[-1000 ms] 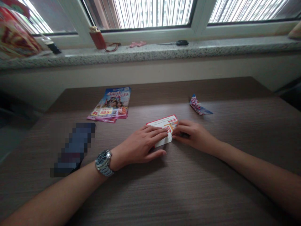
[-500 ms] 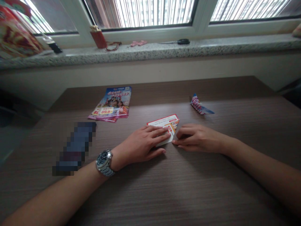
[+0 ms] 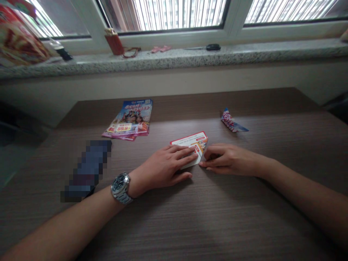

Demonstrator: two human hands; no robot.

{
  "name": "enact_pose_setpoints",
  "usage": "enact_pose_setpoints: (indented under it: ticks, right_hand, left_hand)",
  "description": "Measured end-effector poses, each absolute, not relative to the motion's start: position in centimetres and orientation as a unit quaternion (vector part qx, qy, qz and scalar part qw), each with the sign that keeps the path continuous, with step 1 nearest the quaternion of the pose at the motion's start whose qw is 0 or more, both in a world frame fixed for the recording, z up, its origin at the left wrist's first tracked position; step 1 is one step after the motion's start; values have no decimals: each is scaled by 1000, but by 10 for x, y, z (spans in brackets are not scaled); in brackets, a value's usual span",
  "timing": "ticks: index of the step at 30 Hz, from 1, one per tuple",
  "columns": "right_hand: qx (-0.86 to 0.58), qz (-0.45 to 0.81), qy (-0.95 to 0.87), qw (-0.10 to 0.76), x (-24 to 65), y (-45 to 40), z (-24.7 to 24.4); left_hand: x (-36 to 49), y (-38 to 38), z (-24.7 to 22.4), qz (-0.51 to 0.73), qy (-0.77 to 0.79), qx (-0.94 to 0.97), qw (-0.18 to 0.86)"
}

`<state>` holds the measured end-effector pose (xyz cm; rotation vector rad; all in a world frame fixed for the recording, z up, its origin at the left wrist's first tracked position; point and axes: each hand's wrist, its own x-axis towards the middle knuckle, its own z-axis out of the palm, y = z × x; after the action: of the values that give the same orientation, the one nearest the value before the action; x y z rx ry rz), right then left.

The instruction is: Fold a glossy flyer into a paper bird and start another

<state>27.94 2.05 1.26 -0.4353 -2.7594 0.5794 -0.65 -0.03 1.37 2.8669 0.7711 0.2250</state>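
A folded paper flyer (image 3: 202, 141), white with a red edge and orange print, lies on the table in front of me. My left hand (image 3: 165, 165) rests flat across its left and lower part, fingers stretched out and holding it down. At the flyer's lower right corner, my right hand (image 3: 231, 159) has its fingers curled in, with thumb and fingertips pinched on the paper's edge. Part of the flyer is hidden under the left fingers. A silver watch (image 3: 121, 186) sits on my left wrist.
A stack of colourful flyers (image 3: 133, 117) lies at the back left, above a pixelated dark phone-like object (image 3: 88, 170). A small folded paper piece (image 3: 230, 121) stands at the back right. Along the stone windowsill (image 3: 168, 59) are a red case (image 3: 114, 43) and a black-handled tool (image 3: 213, 47).
Almost nothing differs. Both hands stay in place on the flyer, and the view has shifted very slightly.
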Motion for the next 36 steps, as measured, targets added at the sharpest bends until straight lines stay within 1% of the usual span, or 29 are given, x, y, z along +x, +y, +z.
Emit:
enact_pose_setpoints:
  ticks: [3,6,12,15,22,29,36]
  right_hand:
    - [-154,232,-948,156,282,22,11]
    - [-177,269,-925,203,284,23,5]
    - [-326,227,-876,274,278,21,-2]
    - [-346,225,-869,274,270,18,-3]
    - [-377,221,-866,242,258,13,-7]
    - [-442,150,-851,239,266,32,-7]
    - [-483,142,-823,263,275,52,-8]
  left_hand:
    - [-7,0,16,65,254,961,84]
    - [-7,-1,19,56,244,965,85]
    - [-7,-3,22,52,242,965,82]
    - [-6,-3,22,49,245,965,82]
    - [-4,-5,23,55,245,965,79]
    - [-5,-5,23,46,249,963,88]
    - [-5,-6,23,48,256,962,86]
